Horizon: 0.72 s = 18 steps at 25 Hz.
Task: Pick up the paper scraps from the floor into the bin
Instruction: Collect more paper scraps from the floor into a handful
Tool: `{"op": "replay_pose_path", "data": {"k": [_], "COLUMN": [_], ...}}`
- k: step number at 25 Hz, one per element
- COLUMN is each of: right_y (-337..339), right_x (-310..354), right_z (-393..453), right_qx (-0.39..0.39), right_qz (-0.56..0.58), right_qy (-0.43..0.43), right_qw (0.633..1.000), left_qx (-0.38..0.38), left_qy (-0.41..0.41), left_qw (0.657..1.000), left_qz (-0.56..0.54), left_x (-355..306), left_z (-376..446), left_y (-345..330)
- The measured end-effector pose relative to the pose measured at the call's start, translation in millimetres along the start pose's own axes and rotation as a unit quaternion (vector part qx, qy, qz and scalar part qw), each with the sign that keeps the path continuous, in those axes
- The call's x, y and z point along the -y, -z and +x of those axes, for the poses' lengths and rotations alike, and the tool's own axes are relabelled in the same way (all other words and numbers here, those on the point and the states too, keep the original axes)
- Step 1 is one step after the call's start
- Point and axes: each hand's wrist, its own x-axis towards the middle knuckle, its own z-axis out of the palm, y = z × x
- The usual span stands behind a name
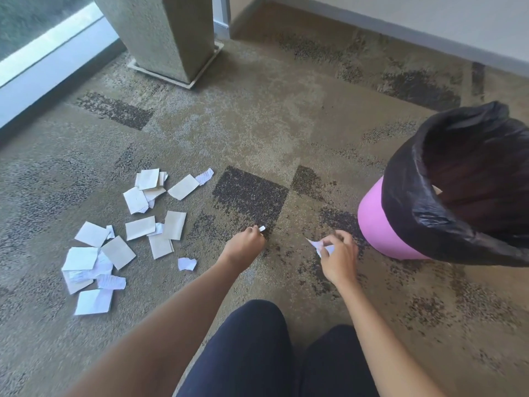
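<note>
A person is low down over a brown carpet (pixel 257 124) with dark patches, and two knees in dark pants (pixel 257 353) show at the bottom. The left hand (pixel 246 242) reaches out to a dark patch of the carpet, and its fingers are pinched tight on a tiny white scrap (pixel 262 228) at the fingertips. The right hand (pixel 337 253) is a little nearer to the bin, and it is closed around a crumpled white piece of paper (pixel 317 244) that sticks out to the left of the fingers. The bin (pixel 378 224) is pink and stands on the carpet at the right, near the right hand but not touching it. A black bag (pixel 406 179) lines it and folds over the rim, and the inside looks dark. One small bit of something pale shows just inside the rim, but it is too small to tell what it is. Many more paper scraps (pixel 120 236) lie on the carpet to the left, well apart from the bin. Some are white and some are light brown, and several lie partly on top of each other. One small crumpled scrap (pixel 187 264) lies alone, between the pile and the left arm. A grey post (pixel 166 38) stands on a flat base at the top, beside a window (pixel 28 24).
</note>
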Motion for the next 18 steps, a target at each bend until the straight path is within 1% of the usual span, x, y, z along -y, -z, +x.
{"op": "replay_pose_path", "data": {"k": [1,3,5,7,10,14,16,18], "right_y": [0.8,-3.5,-7.6,-9.4,-11.7,-10.7,-8.4,-8.3], "right_x": [-4.0,-10.0,-11.4,-9.4,-5.2,-11.1,-12.7,-14.7], "right_z": [-3.4,-13.3,-21.4,-25.7,-32.1,-30.4,-27.8,-26.3], "right_qx": [0.034,0.080,0.068,0.052,0.065,0.042,0.053,0.062], "right_qz": [-0.023,-0.066,-0.062,-0.022,0.010,-0.058,-0.061,-0.076], "right_qy": [-0.024,-0.036,-0.016,0.009,0.006,0.017,0.008,0.021], "right_qw": [0.999,0.994,0.996,0.998,0.998,0.997,0.997,0.995], "left_qx": [-0.001,0.002,0.002,0.002,-0.003,-0.041,-0.051,-0.050], "left_qy": [0.003,0.011,0.022,0.027,0.036,0.085,0.076,0.071], "left_qw": [1.000,1.000,1.000,1.000,0.999,0.988,0.986,0.987], "left_qz": [0.004,0.006,-0.005,-0.006,-0.027,-0.123,-0.138,-0.132], "left_x": [-2.6,-8.3,-12.7,-15.3,-16.1,-9.2,-7.9,-10.6], "left_z": [0.0,0.2,1.4,3.5,6.7,7.3,2.0,-1.6], "left_y": [0.5,3.0,5.5,8.3,10.4,8.8,4.7,-1.2]}}
